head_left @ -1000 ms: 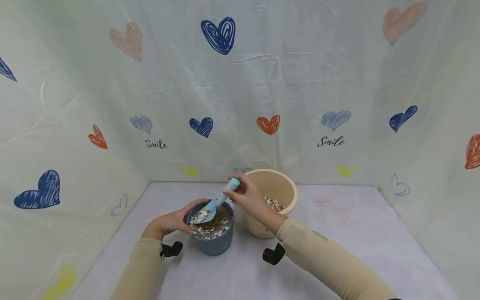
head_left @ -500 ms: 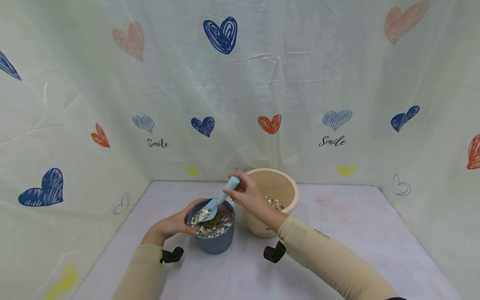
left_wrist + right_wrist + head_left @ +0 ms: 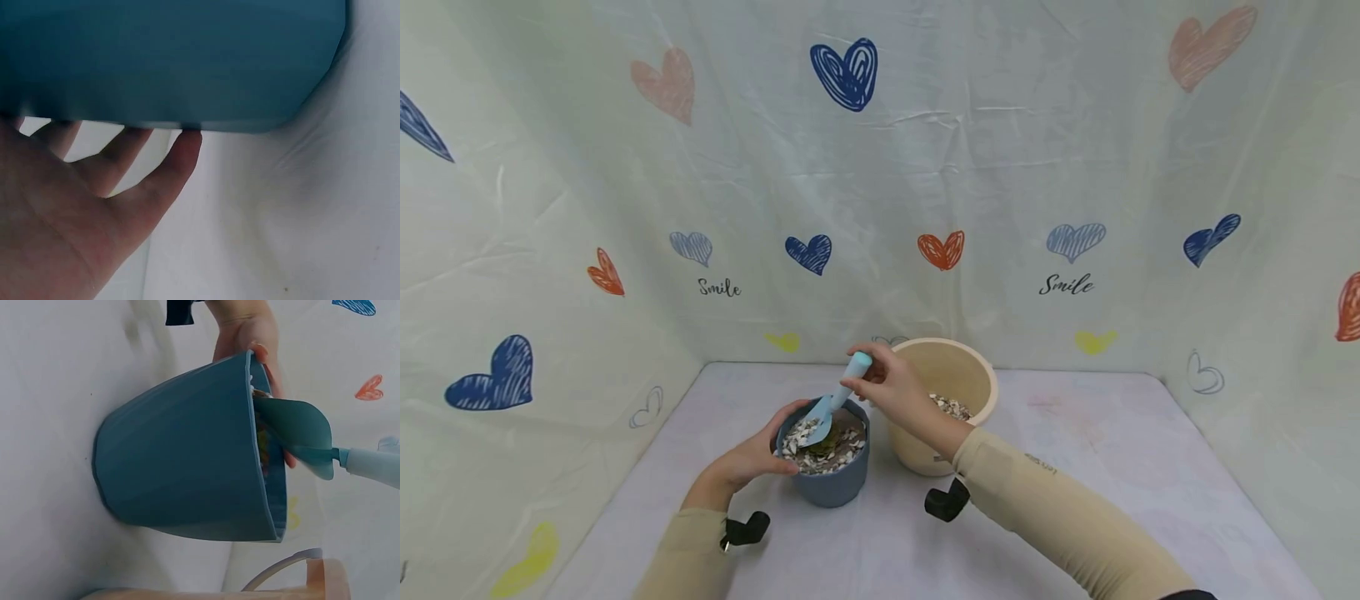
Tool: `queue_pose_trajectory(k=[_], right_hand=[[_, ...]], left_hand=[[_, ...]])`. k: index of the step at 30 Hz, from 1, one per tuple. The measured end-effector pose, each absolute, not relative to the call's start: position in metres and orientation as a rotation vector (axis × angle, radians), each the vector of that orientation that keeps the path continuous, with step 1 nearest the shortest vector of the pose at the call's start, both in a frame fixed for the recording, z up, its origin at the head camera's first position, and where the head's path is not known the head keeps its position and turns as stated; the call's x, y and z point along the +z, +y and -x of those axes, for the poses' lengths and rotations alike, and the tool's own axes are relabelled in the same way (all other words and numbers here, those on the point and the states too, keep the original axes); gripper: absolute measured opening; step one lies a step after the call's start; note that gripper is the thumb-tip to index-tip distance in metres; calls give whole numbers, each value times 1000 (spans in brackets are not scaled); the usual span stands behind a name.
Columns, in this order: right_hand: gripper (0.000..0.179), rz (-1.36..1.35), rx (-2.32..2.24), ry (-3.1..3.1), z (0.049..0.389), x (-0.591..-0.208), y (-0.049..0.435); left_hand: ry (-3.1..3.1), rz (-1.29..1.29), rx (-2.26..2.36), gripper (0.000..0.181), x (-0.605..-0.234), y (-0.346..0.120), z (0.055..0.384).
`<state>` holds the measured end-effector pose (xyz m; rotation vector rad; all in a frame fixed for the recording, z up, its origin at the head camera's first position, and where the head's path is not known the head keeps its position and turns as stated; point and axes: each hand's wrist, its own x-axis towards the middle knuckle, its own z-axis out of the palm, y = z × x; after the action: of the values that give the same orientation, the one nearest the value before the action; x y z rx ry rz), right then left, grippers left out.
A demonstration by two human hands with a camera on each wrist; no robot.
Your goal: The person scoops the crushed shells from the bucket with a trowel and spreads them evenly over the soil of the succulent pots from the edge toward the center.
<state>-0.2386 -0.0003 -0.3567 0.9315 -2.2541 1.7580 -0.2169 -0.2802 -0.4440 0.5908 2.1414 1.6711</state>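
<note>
The left hand (image 3: 754,454), curled wide, grips a blue pot (image 3: 832,488) on the desk (image 3: 1075,433), while the right hand (image 3: 893,385), pinched narrow, holds a shovel (image 3: 822,419) slanting down leftward into the pot, toward the left hand.

And there it is on the pale backdrop (image 3: 880,187): the left-hand "Smile" (image 3: 719,287), black and in flowing script, sitting just below a light-blue scribbled heart (image 3: 691,248)! Swing across to the other side and we get it again, the right-hand "Smile" (image 3: 1066,285), same looping hand, tucked just under a second light-blue heart (image 3: 1076,242). Down to the right sleeve (image 3: 1037,508) now, beige, and there's a line of small dark lettering (image 3: 1041,463) running along the forearm near the cuff, but it's too tiny to call!
</note>
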Motion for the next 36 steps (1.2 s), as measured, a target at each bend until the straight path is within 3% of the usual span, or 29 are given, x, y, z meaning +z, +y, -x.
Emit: queue_pose_trajectory(k=[36], right_hand=[[38,-967,1732,-2202,241,-354,-5]], left_hand=[[2364,-150,1756,107,-440,-257,186]])
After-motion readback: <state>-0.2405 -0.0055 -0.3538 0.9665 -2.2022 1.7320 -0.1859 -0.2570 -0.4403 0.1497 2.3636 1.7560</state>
